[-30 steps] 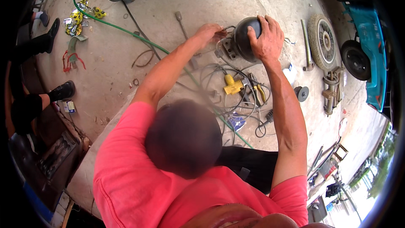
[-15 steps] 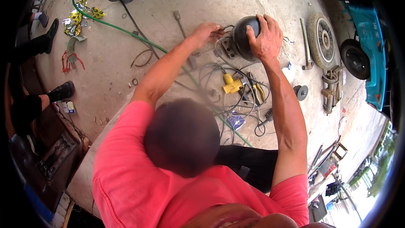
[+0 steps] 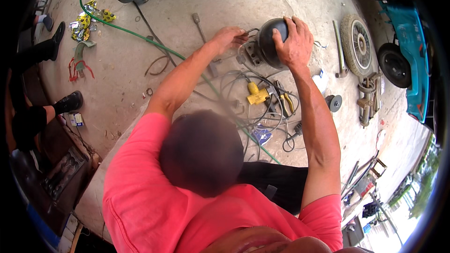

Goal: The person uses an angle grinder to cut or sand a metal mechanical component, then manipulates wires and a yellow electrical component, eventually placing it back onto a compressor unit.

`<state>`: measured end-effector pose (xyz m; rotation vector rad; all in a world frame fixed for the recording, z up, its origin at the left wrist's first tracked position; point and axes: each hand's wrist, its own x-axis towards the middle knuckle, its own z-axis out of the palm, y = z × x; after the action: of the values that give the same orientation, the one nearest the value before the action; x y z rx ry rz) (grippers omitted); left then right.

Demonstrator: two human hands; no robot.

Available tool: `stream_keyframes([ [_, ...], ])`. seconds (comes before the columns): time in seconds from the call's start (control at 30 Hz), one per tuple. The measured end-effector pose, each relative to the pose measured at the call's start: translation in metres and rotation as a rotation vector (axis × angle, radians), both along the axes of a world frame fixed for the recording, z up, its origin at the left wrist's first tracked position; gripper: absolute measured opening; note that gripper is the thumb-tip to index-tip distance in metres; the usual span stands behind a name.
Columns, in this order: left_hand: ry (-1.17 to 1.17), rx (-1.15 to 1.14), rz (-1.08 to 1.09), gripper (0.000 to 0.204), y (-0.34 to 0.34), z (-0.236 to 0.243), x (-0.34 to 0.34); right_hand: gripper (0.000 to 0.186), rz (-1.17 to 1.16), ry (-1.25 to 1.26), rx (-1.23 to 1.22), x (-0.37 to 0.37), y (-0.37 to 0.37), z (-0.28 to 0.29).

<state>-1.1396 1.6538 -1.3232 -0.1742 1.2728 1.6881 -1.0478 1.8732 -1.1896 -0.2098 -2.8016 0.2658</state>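
Note:
A black dome-shaped compressor [image 3: 271, 37] with a metal bracket [image 3: 253, 53] at its left side stands on the concrete floor in front of me. My right hand [image 3: 297, 43] is wrapped over its upper right side, thumb on the dome. A thin bent tube [image 3: 253, 31] comes out of the compressor on the left. My left hand [image 3: 230, 37] has its fingertips closed on the end of that tube. Between my forearms lie tangled grey cables [image 3: 234, 82], a yellow tool [image 3: 257, 95] and yellow-handled pliers [image 3: 286, 104].
A green hose [image 3: 161, 44] crosses the floor under my left forearm. A long metal bar [image 3: 199, 26] lies beyond that hand. To the right are a spoked wheel [image 3: 358, 44], a black round part [image 3: 333, 103] and a teal vehicle [image 3: 410, 61]. Another person's legs [image 3: 58, 105] show at left.
Both hands keep nearly the same places on the compressor and its tube. My left hand looks sharper now, its fingers shifted only slightly.

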Motion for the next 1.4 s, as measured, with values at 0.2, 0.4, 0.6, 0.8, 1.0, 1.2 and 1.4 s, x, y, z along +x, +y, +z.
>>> stream_keyframes([
  [0.2,-0.026,0.017,-0.001,0.027,0.000,-0.004,-0.003,0.056,-0.003,-0.012,0.000,-0.001,-0.001,0.001],
  [0.4,-0.031,0.009,0.034,0.027,-0.001,-0.007,0.000,0.056,0.002,-0.005,-0.001,-0.001,-0.001,0.000],
  [0.6,-0.003,0.005,0.038,0.026,0.003,0.003,0.002,0.056,-0.016,-0.020,-0.002,0.000,0.001,0.000],
  [0.8,-0.002,0.014,0.038,0.023,0.002,-0.002,0.002,0.056,-0.012,-0.030,-0.005,0.000,-0.001,0.002],
  [1.0,0.009,0.005,0.054,0.026,0.000,-0.010,0.003,0.057,-0.010,-0.030,-0.008,-0.001,-0.002,0.001],
  [1.2,0.014,0.022,0.048,0.032,0.003,-0.005,0.006,0.057,-0.016,-0.035,-0.018,-0.001,-0.001,0.002],
  [1.4,0.020,0.011,-0.016,0.031,0.004,-0.001,0.002,0.057,-0.025,-0.032,-0.017,0.000,0.001,-0.001],
])
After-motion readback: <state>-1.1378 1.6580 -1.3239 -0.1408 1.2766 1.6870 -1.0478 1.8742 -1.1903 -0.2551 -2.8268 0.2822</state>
